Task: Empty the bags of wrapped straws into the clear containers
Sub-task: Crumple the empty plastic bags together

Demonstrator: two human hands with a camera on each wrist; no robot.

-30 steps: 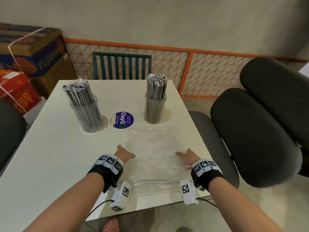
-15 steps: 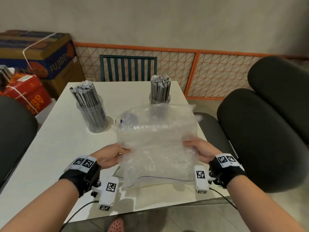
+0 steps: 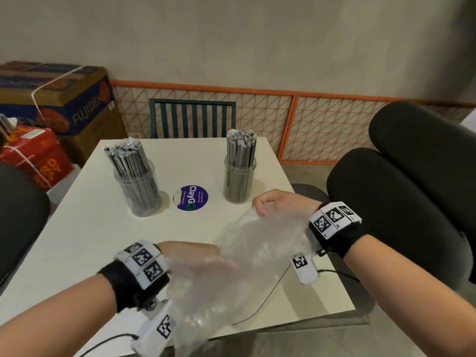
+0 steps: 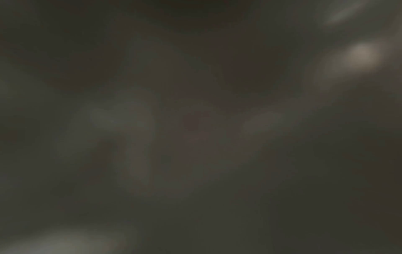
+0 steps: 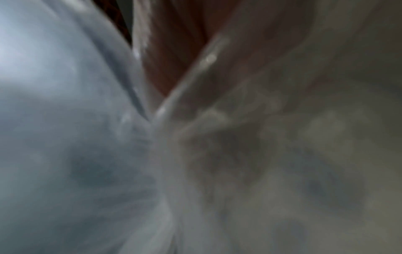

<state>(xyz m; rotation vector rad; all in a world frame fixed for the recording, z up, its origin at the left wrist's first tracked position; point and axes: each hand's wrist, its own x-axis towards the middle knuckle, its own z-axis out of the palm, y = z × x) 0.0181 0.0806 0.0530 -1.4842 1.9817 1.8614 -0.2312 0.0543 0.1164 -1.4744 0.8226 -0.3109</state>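
Two clear containers stand on the white table (image 3: 85, 235), both packed with upright wrapped straws: the left container (image 3: 137, 186) and the right container (image 3: 239, 182). An empty clear plastic bag (image 3: 257, 256) lies crumpled over the table's near edge between my hands. My right hand (image 3: 273, 204) grips the bag's far end with curled fingers. My left hand (image 3: 201, 258) lies flat with fingers stretched to the right, covered by the bag's film. The right wrist view shows blurred plastic (image 5: 87, 154) close up. The left wrist view is dark and blurred.
A round purple sticker (image 3: 192, 198) lies between the containers. A green chair (image 3: 192, 117) and orange mesh fence (image 3: 322, 124) stand behind the table. Black padded seats (image 3: 386, 202) are at the right, cardboard boxes (image 3: 59, 99) at the left.
The bag, flat on the table a second ago and then lifted by both hands, has come down and turned. My right hand moved forward to its far end; my left hand slid across it.
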